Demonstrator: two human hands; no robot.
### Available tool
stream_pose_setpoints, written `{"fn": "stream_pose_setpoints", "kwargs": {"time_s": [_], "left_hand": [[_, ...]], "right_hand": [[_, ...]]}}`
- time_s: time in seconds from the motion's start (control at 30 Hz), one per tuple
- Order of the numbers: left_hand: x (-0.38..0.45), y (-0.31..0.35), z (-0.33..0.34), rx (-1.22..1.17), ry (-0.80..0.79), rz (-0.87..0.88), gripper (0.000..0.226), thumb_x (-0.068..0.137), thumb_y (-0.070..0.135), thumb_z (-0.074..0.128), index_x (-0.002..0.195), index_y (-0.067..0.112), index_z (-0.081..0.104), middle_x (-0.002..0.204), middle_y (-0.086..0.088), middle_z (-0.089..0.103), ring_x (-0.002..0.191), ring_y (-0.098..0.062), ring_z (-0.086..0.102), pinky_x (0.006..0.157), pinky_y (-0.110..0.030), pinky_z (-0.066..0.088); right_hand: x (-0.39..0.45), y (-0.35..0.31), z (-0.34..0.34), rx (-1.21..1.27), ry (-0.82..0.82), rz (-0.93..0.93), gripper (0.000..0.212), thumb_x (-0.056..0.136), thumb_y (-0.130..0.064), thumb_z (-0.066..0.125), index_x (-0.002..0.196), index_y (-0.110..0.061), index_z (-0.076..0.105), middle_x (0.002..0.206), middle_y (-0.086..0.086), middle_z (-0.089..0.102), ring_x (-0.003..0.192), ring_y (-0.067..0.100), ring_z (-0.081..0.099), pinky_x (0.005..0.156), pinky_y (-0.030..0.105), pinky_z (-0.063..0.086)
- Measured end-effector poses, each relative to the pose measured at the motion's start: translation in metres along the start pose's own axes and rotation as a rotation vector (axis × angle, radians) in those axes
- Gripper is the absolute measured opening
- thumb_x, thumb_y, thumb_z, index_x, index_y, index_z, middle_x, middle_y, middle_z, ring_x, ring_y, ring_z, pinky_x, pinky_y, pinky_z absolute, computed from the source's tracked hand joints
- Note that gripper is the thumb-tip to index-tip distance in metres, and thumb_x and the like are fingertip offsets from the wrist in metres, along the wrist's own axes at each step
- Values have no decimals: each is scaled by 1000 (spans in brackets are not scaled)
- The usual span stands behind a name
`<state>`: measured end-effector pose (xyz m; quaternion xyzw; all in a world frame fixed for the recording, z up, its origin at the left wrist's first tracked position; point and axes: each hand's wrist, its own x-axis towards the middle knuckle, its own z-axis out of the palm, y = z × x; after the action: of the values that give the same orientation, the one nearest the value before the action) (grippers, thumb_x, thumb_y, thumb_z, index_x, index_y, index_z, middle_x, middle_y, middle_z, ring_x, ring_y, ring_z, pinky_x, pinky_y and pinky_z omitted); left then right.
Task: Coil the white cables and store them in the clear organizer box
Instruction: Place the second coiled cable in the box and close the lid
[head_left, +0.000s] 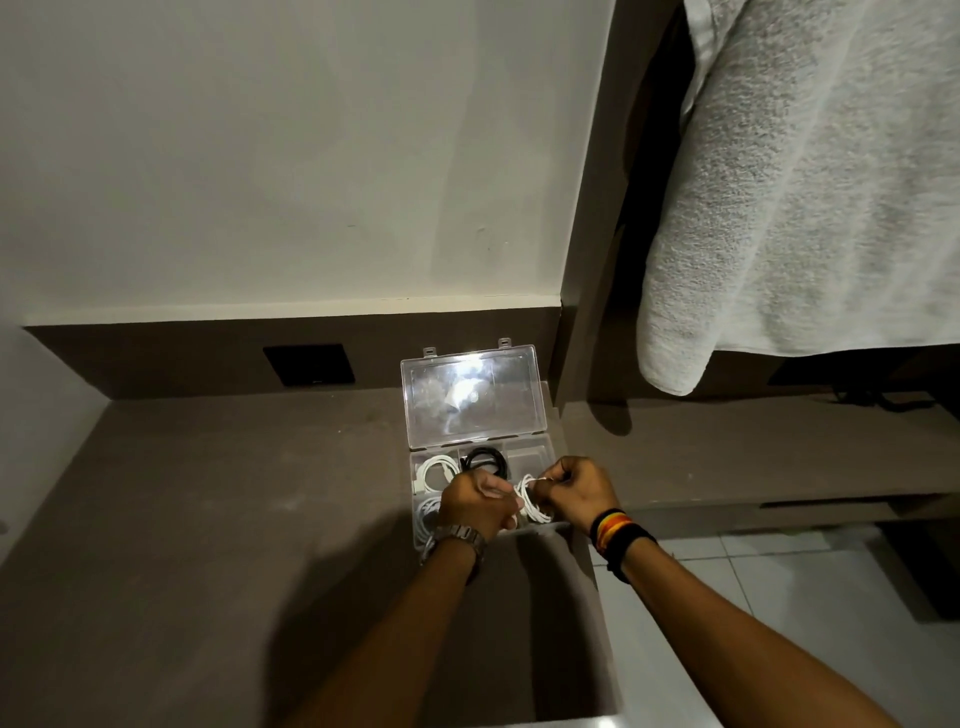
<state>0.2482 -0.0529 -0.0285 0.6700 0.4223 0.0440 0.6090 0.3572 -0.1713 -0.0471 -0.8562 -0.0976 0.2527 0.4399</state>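
A clear organizer box (535, 452) stands open on the brown desk, its lid (472, 397) tilted back against the wall panel. Both hands hold a coiled white cable (531, 500) just above the box's right front compartment. My left hand (475, 504) pinches the coil from the left and my right hand (576, 491) grips its top right. Another white coil (436, 470) lies in the back left compartment, a black coil (485, 460) in the back middle one. More white cable (427, 514) shows in the front left compartment, partly hidden by my left hand.
The brown desk (208, 519) ends at an edge just right of the box, with white floor tiles (753, 571) below. A black wall socket plate (309, 364) sits left of the box. A white towel (805, 182) hangs at the upper right above a brown shelf (779, 452).
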Motion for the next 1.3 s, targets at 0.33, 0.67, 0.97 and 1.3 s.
{"fn": "stream_pose_setpoints", "kwargs": {"time_s": [0.33,0.67,0.97,1.3], "left_hand": [[-6,-10,25,482,178,414,8,72,8,69,70,15,73,72,-9,74,67,-31,68,58,-34,55],[-5,-9,30,953,145,565,42,73,22,78,113,18,67,101,-8,69,77,-30,71,63,-37,58],[0,-15,30,965,86,588,19,84,26,70,89,8,71,92,-12,70,81,-32,71,67,-38,56],[6,1,36,1191,78,542,28,53,29,88,66,10,72,67,-12,71,59,-30,70,50,-30,55]], "right_hand": [[8,2,-13,-204,-32,-88,14,74,-17,88,83,-15,78,82,4,79,78,20,76,78,39,66],[1,9,-23,-633,-127,-360,12,96,-29,67,100,-20,74,113,-2,57,105,18,56,98,37,54],[-2,5,-47,-778,-170,-306,34,86,-34,79,119,-24,74,125,-1,53,117,21,49,103,35,50],[10,-12,-36,-864,-256,-238,34,84,-26,78,118,-22,75,134,10,54,125,30,51,108,38,48]]}}
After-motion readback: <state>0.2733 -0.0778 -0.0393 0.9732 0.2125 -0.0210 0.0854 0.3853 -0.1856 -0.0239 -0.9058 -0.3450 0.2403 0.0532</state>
